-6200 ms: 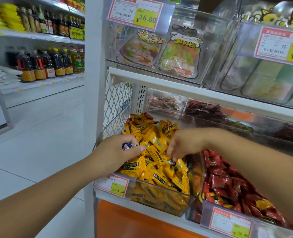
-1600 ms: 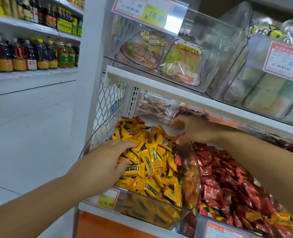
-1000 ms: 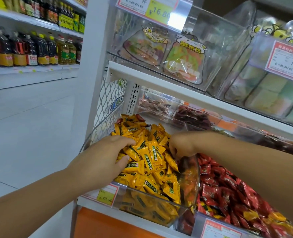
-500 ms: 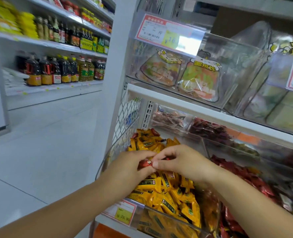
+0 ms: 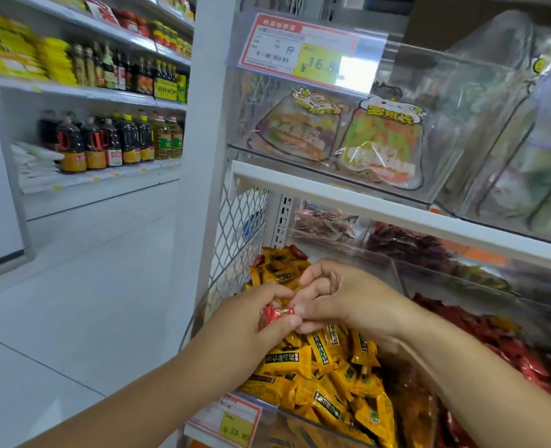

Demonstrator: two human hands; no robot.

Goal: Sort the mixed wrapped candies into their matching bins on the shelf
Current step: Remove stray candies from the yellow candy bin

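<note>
A clear bin (image 5: 267, 412) on the lower shelf is heaped with yellow wrapped candies (image 5: 325, 360). To its right lies a bin of red wrapped candies (image 5: 506, 347). Above the yellow heap my left hand (image 5: 245, 328) grips red wrapped candies (image 5: 272, 313) between thumb and fingers. My right hand (image 5: 338, 299) meets it from the right, its fingertips pinching the end of the same red candies. More red wrappers (image 5: 296, 252) show at the back of the yellow bin.
A white shelf board (image 5: 397, 211) runs close above the bins, with clear bins of bagged sweets (image 5: 377, 147) on it. A wire mesh side panel (image 5: 238, 227) bounds the yellow bin on the left. Beyond it lie an aisle floor and shelves of bottles (image 5: 112, 140).
My right hand came back from the red bin to the yellow heap and joined my left hand. Both hands now hold red candies together, slightly higher than half a second ago.
</note>
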